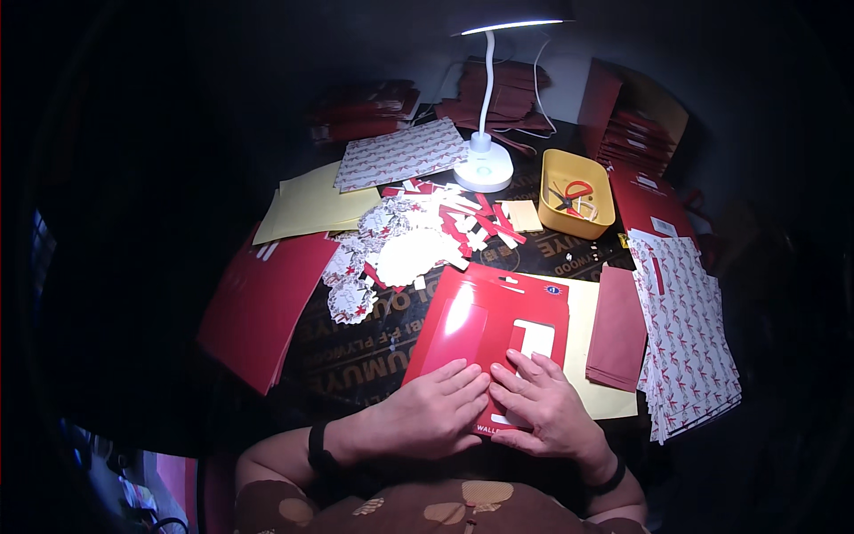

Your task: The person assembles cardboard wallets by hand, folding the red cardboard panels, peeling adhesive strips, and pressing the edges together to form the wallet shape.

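Observation:
In front of me lies a glossy red cardboard package (494,307) with a hang slot at its top and a white window-like patch (535,339) on its right half. My left hand (447,402) rests flat on its lower left part, fingers together and stretched out. Over the lower right part my right hand (544,408) lies with its fingers a little spread, partly covering the white patch. Neither hand grips anything. Under the package's right side a pale yellow sheet (612,405) sticks out, with a stack of dark red paper envelopes (616,329) on it.
Patterned sheets (689,347) lie at the right, red card sheets (262,307) at the left. Scalloped paper cutouts (351,300) and red and white strips (507,230) sit behind the package. Farther back stand a lamp (483,169) and a yellow tub (578,224) holding scissors (576,191).

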A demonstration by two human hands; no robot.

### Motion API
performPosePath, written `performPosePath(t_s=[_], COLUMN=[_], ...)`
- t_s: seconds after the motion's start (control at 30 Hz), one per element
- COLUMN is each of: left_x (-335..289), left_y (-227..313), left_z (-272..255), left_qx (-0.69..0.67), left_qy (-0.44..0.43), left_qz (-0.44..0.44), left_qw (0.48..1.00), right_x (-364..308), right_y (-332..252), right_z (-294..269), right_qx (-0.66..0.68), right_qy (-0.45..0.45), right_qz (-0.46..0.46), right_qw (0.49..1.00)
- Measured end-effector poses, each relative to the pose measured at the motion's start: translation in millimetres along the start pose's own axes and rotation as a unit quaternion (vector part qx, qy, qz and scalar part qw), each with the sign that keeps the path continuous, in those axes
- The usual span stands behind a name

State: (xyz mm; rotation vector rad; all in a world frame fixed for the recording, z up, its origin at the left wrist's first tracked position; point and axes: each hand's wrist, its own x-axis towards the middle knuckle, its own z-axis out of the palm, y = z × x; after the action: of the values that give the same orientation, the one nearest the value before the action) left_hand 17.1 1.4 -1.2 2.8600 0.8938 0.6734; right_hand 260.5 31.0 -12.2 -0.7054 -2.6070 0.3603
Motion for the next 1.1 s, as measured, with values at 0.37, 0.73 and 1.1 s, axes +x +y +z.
performPosePath(t_s=[0.37,0.73,1.1], left_x=[10.3,2.0,7.1], left_y=[-17.5,-16.5,-56.9], left_z=[6.2,4.7,-29.6], left_qx=[-0.020,-0.098,-0.124], left_qy=[0.002,0.008,0.028], left_qz=[0.022,-0.031,-0.101], left_qw=[1.000,0.995,0.987], right_x=[1.0,1.7,2.1], right_y=[3.7,0.7,6.3], right_z=[2.1,5.7,4.7], right_qx=[0.001,0.010,-0.053], right_qy=[0.004,0.015,-0.047], right_qz=[-0.009,0.024,0.014], right_qw=[1.000,1.000,0.997])
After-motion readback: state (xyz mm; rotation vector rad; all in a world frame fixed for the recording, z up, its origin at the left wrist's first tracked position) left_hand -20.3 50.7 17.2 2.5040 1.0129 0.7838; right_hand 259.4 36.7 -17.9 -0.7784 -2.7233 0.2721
